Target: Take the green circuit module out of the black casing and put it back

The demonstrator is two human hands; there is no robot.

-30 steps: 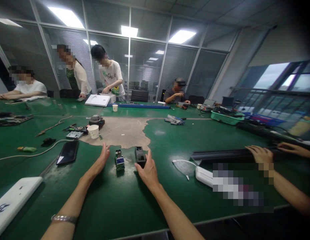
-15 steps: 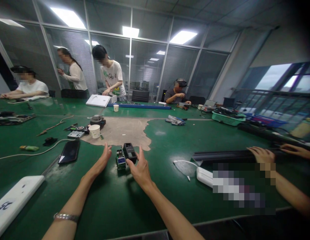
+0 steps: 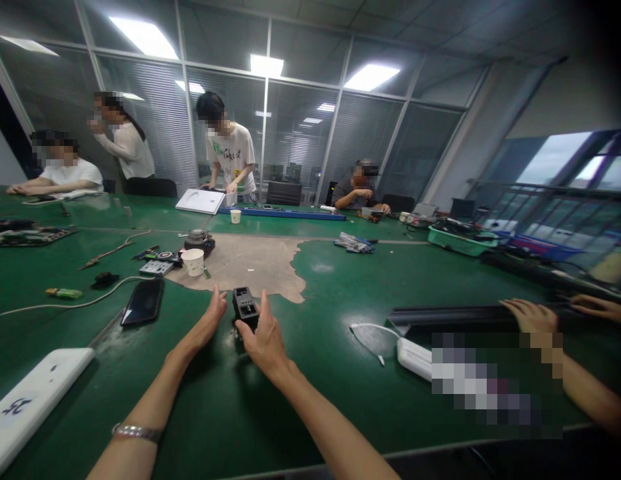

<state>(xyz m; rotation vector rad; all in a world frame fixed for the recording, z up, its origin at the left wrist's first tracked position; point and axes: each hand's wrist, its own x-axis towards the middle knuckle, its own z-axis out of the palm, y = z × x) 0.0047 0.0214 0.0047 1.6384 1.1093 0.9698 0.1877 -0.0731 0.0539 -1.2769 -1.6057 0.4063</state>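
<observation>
My right hand (image 3: 265, 337) grips a small black plastic housing (image 3: 246, 307) with rectangular openings, thumb on the near side and fingers along the right. The housing sits over the spot of a small green circuit board, which is now almost wholly hidden beneath it and behind my thumb. Just left of the housing, my left hand (image 3: 214, 317) is open, fingers stretched forward, apart from the housing. Both are above the green tabletop (image 3: 310, 387), near the bare brown patch (image 3: 250, 260).
A phone (image 3: 143, 302), a paper cup (image 3: 193, 262) and loose electronic parts lie left. A white power strip (image 3: 40, 400) is near left. At right are a black channel (image 3: 440, 316), a white cable (image 3: 367, 331) and another person's hand (image 3: 535, 317). Several people are around the table.
My right hand has carried the black housing left, from beside the circuit board to over it, covering it. My left hand has barely moved.
</observation>
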